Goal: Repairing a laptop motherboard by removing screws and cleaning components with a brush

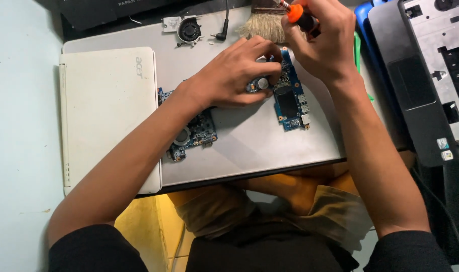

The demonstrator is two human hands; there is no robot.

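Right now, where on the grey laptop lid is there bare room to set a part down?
Bare: the near strip of the grey laptop lid, between the blue circuit board and the white netbook. Crowded: the far edge, around both hands, the small black fan and the bristle brush.

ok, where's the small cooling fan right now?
In the head view, the small fan lies at the top, left of centre, on the far edge of the silver laptop lid, between the white netbook and the brush.
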